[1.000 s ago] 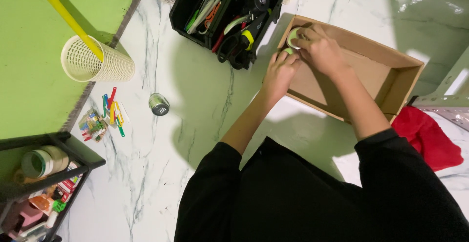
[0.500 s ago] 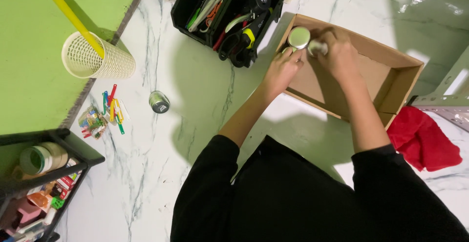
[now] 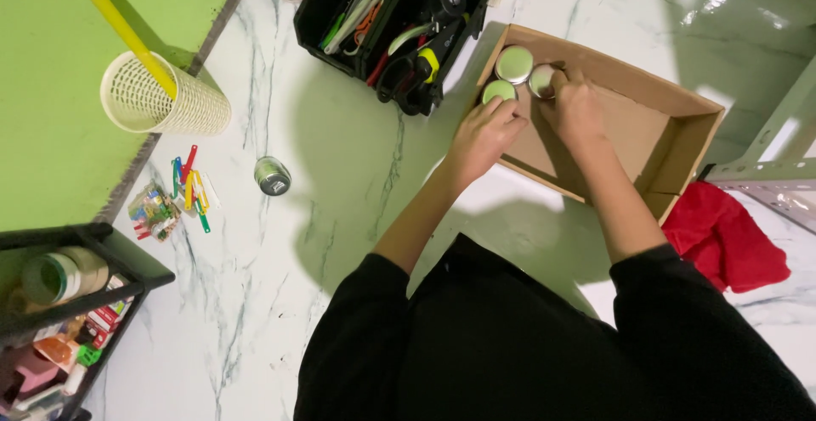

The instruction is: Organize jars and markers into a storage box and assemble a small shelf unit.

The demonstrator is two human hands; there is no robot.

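Observation:
A shallow cardboard box lies open on the marble floor. Three small round silver tins sit in its far left corner. My left hand rests its fingers on the nearest tin at the box's left edge. My right hand is closed over the tin beside it; whether it grips or only touches it I cannot tell. The third tin stands free behind them, touching neither hand.
A black tool caddy with pliers and scissors stands left of the box. A lone tin and coloured clips lie on the floor. A white mesh cup, a black rack and red cloth sit around.
Both hands were bunched together over one tin; they have spread apart, and three tins now show side by side in the box corner.

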